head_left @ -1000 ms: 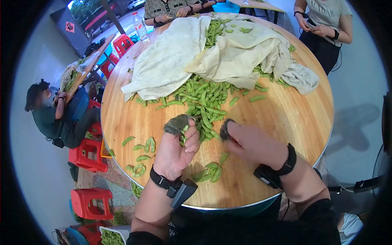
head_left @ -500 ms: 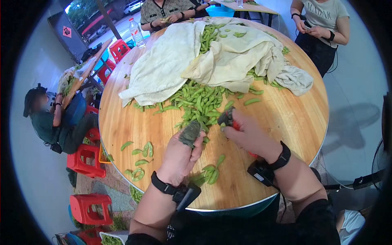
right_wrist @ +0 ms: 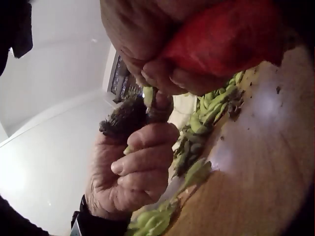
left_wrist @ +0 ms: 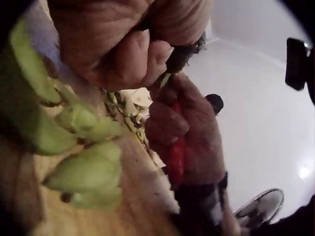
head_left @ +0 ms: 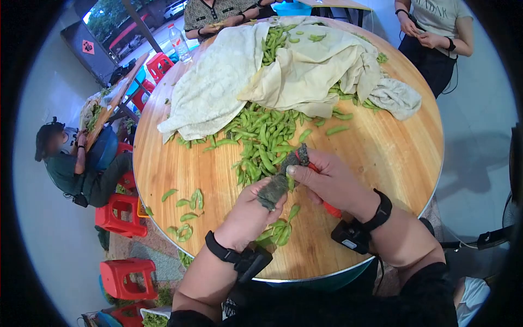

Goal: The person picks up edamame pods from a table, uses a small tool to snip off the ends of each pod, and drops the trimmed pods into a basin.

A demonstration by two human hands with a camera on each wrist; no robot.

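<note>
My left hand (head_left: pixel 245 220), a grey-green cloth wrap (head_left: pixel 273 192) over its thumb, curls its fingers round green soybean pods. A bit of pod (right_wrist: pixel 129 150) shows at those fingers in the right wrist view. My right hand (head_left: pixel 343 182) grips a red-handled tool (right_wrist: pixel 221 44); its working end is hidden. A dark wrap (head_left: pixel 294 158) covers a finger of this hand. The hands meet over the table, with one pod (head_left: pixel 290 182) between their fingertips. Beyond them lies a pile of pods (head_left: pixel 264 133). Flattened pods (head_left: pixel 280 233) lie just below the left hand.
White cloths (head_left: pixel 215 82) cover the far part of the pile on the round wooden table (head_left: pixel 381 150). Several loose pods (head_left: pixel 188 216) lie at the left. A water bottle (head_left: pixel 178 43) stands at the far edge. Red stools (head_left: pixel 122 215) and other people surround the table.
My left hand has moved right and turned, back of hand more upward. My right hand came to it, and the hands, apart before, now meet at a pod.
</note>
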